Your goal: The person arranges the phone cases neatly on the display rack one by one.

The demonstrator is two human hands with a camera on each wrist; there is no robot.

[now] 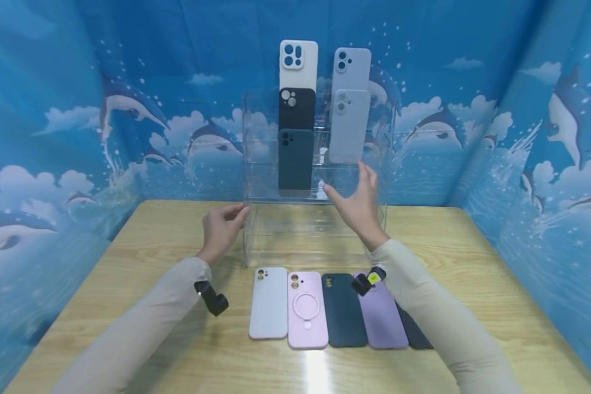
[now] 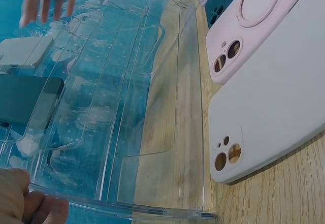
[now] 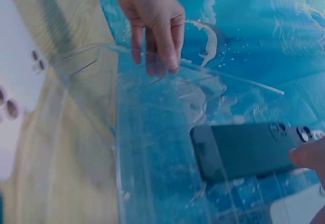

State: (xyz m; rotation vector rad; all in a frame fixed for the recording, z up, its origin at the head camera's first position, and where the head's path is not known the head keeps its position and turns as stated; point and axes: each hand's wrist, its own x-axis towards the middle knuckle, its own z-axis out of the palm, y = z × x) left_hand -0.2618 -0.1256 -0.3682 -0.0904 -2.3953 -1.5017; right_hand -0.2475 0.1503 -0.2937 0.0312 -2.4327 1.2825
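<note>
A clear acrylic display rack [image 1: 246, 235] stands on the table with phone cases in its tiers. My left hand [image 1: 221, 227] pinches the rack's left side edge between thumb and fingers. My right hand [image 1: 359, 208] is spread at the rack's right side, fingertips near the bottom of a pale case [image 1: 349, 128], holding nothing. Behind that case rises a light blue one [image 1: 353, 74]. The left column has a white case [image 1: 307, 79] at the back, a black one [image 1: 302, 116], and a dark green case [image 1: 295, 161] in front, also in the right wrist view.
Before the rack lies a row of cases: white [image 1: 268, 306], pink with a ring [image 1: 307, 328], dark green [image 1: 346, 314], purple [image 1: 385, 323], and a black one [image 1: 413, 331] partly under my right forearm. A blue dolphin-print curtain [image 1: 192, 82] surrounds the wooden table [image 1: 143, 246].
</note>
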